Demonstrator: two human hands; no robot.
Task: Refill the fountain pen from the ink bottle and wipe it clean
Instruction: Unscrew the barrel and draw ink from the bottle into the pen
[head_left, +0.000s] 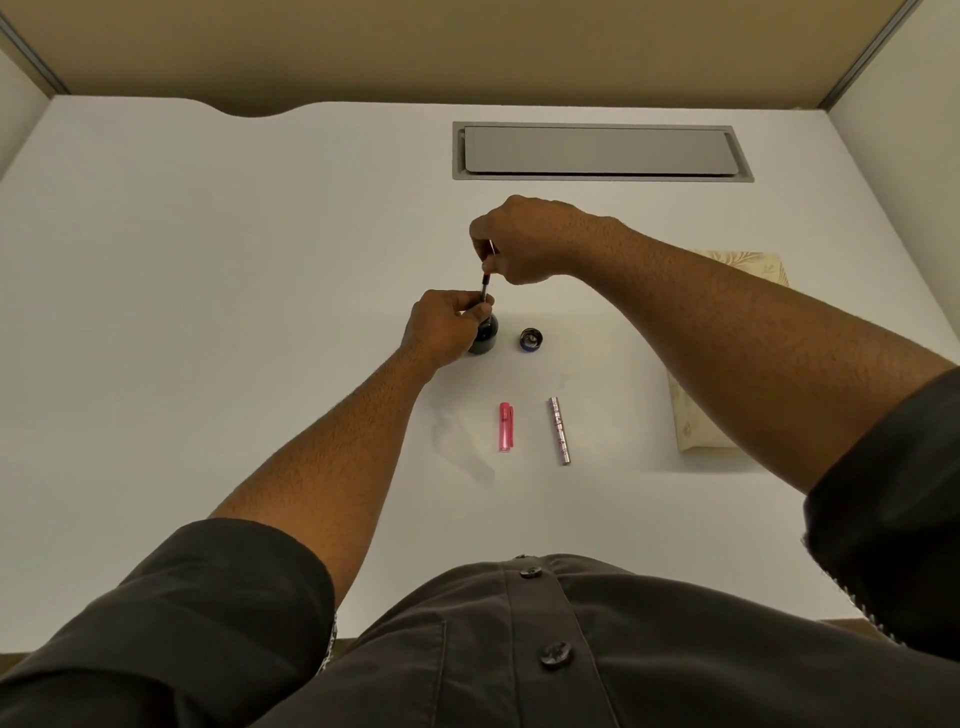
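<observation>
Right hand (524, 241) pinches top of fountain pen converter (486, 280), nib end down in open ink bottle (484, 338). Left hand (447, 327) grips pen's lower section at bottle mouth. Dark ink inside. Risk: bottle tipping, ink spilling on white desk (208, 260). Bottle cap (530, 339) beside.

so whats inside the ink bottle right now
The lower end of the pen section goes down into the ink bottle; the left hand hides the mouth, so nib and ink level cannot be seen.
</observation>
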